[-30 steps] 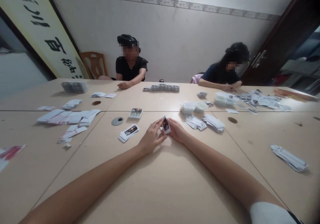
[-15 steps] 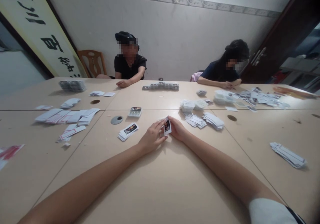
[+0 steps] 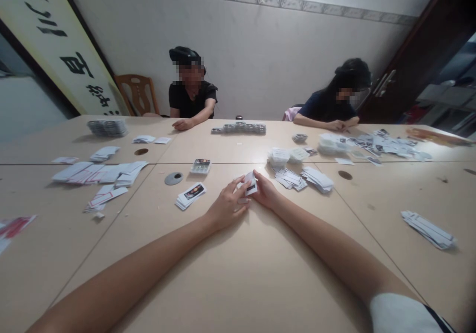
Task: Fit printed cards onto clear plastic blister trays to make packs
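Observation:
Over the middle of the table I hold a small white card (image 3: 251,183) with a dark printed picture, only a strip of which shows. My right hand (image 3: 266,192) is closed on its right side, thumb and fingers at the edge. From the other side my left hand (image 3: 231,202) grips it, the index finger lying across its face and the lower fingers curled below. To the left lies a stack of similar printed cards (image 3: 191,195). Behind that stack stands a clear plastic case (image 3: 201,166) with a dark printed card at its back.
White paper slips (image 3: 98,172) lie in piles at the left. More folded slips (image 3: 317,179) and clear cases (image 3: 279,157) are on the right, with a bundle of slips (image 3: 428,230) nearer me. Two people sit across the table (image 3: 245,273), near a row of stacked cases (image 3: 243,128).
The card has turned in my fingers, so more white and less of its picture shows. My left index finger has moved across its face. Both forearms stay in place.

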A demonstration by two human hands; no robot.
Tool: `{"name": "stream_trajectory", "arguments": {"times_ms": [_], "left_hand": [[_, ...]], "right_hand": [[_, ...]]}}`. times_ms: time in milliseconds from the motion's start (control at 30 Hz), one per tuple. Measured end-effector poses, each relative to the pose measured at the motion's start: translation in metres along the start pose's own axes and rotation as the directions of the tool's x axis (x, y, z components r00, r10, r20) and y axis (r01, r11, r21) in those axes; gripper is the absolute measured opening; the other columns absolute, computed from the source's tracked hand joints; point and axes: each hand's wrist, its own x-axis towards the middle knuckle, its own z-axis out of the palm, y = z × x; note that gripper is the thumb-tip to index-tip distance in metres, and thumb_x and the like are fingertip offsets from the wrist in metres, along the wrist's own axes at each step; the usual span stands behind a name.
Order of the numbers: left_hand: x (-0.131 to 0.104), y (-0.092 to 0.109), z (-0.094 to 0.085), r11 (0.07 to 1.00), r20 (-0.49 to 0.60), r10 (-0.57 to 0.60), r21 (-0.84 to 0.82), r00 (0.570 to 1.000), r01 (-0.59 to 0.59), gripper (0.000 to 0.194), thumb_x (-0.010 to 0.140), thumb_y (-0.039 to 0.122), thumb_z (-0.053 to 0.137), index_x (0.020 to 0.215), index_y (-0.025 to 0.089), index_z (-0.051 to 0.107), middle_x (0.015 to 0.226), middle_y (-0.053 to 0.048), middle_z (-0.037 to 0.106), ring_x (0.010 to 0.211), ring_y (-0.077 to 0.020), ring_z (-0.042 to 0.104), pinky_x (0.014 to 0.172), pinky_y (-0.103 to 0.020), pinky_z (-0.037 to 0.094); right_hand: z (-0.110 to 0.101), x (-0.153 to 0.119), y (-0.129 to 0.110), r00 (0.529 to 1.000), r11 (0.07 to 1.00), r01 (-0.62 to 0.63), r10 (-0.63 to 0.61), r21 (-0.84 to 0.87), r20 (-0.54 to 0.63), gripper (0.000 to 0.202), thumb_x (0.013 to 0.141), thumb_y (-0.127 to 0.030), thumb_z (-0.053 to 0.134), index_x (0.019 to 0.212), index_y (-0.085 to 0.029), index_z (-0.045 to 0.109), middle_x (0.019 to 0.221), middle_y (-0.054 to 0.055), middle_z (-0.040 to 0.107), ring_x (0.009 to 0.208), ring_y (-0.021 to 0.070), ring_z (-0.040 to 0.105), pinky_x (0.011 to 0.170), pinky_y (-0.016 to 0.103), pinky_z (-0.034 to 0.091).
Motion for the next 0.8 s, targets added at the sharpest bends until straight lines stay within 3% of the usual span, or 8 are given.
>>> {"name": "stream_trajectory", "arguments": {"times_ms": [133, 333, 600, 800], "left_hand": [[-0.001, 0.003, 0.000, 0.999, -0.022, 0.026, 0.046, 0.999, -0.025, 0.062, 0.089, 0.018, 0.060, 0.149, 0.019, 0.045, 0.157, -0.020, 0.039, 0.146, -0.0345, 0.039, 0.117, -0.056, 0.040], [-0.002, 0.008, 0.001, 0.990, -0.032, 0.113, 0.086, 0.993, -0.110, 0.042, 0.093, 0.018, 0.055, 0.134, 0.024, 0.060, 0.157, -0.016, 0.042, 0.149, -0.0317, 0.035, 0.120, -0.057, 0.034], [-0.004, 0.008, -0.004, 0.992, -0.083, 0.123, 0.050, 0.989, -0.119, 0.038, 0.096, 0.040, 0.060, 0.130, 0.025, 0.063, 0.147, -0.014, 0.052, 0.139, -0.0312, 0.047, 0.114, -0.052, 0.040], [-0.005, 0.010, -0.006, 0.995, -0.188, 0.086, 0.061, 0.978, -0.075, 0.024, 0.096, 0.029, 0.058, 0.119, 0.023, 0.064, 0.142, -0.013, 0.054, 0.131, -0.0290, 0.053, 0.109, -0.049, 0.042]], "right_hand": [[0.001, -0.002, -0.003, 1.000, 1.000, -0.028, 0.028, 0.000, -0.007, 0.041, 0.097, -0.054, 0.056, 0.090, -0.014, 0.066, 0.078, 0.002, 0.071, 0.068, 0.0144, 0.067, 0.069, 0.031, 0.056], [0.007, -0.008, -0.006, 0.998, 0.998, 0.054, -0.053, 0.017, -0.045, 0.034, 0.077, -0.049, 0.078, 0.080, -0.023, 0.057, 0.075, -0.001, 0.071, 0.062, 0.0161, 0.066, 0.059, 0.028, 0.053], [0.015, -0.017, -0.007, 0.993, 0.993, 0.103, -0.105, -0.053, -0.051, 0.033, 0.072, -0.046, 0.079, 0.083, -0.023, 0.058, 0.077, 0.000, 0.072, 0.067, 0.0179, 0.068, 0.064, 0.032, 0.055], [0.022, -0.020, -0.005, 0.982, 0.975, 0.186, -0.188, -0.118, -0.008, 0.031, 0.070, -0.039, 0.081, 0.087, -0.024, 0.060, 0.085, 0.003, 0.071, 0.081, 0.0227, 0.071, 0.070, 0.035, 0.056]]}}
